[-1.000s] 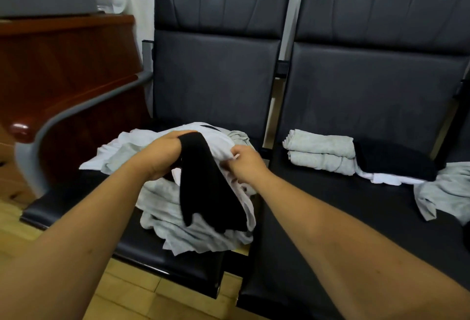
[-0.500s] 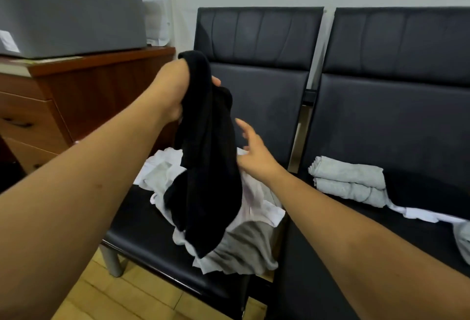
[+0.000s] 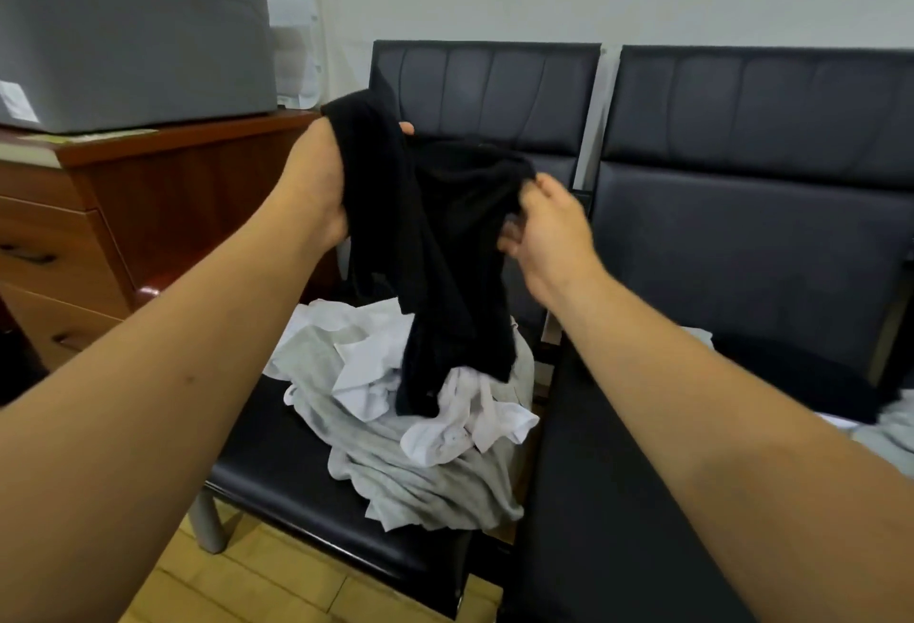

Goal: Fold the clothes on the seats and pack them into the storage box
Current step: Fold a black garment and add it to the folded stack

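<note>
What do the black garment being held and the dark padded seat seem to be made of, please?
The black garment: probably soft matte knit fabric, since it drapes limply. The dark padded seat: likely faux leather, smooth with slight sheen and stitched panels.

Black garment (image 3: 445,246) in both hands above heaped clothes (image 3: 395,414).

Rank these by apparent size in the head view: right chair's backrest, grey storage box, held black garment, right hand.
1. Right chair's backrest, largest.
2. Grey storage box and black garment: about alike. The frame cuts off the box and the garment hangs nearer the camera, so I leave them unranked.
3. Right hand, smallest.
</note>
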{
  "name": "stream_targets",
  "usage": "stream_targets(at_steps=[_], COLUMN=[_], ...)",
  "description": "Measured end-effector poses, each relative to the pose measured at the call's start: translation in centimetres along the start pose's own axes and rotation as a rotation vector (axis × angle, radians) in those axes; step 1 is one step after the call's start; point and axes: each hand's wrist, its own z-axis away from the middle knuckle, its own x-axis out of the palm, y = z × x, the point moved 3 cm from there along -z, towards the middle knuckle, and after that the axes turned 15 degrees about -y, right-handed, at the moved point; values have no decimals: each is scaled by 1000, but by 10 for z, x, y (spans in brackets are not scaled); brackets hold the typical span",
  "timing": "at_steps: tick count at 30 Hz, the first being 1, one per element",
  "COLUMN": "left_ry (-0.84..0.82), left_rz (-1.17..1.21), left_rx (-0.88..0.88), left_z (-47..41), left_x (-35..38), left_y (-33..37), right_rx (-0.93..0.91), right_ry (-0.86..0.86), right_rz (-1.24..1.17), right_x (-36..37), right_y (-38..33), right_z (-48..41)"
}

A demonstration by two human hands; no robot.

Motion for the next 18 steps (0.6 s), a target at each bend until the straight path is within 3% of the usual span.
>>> stream_targets(at_steps=[6,13,16,18], left_ry=[-228,-310,-460,-468], left_rz=[-60,116,95,109], left_rx=[-249,-464,-510,-587], left_z=[24,49,66,73], left_x=[46,92,118,126], left_y=[-45,-129,-156,-181], right_rx=[-22,241,358,396], right_ry=[91,133,191,217], right_rz=[52,508,580,587], right_x=[-53,-129,-164,-182], right_y=[-47,-32,-13,-2], right_z=[40,110,143,162])
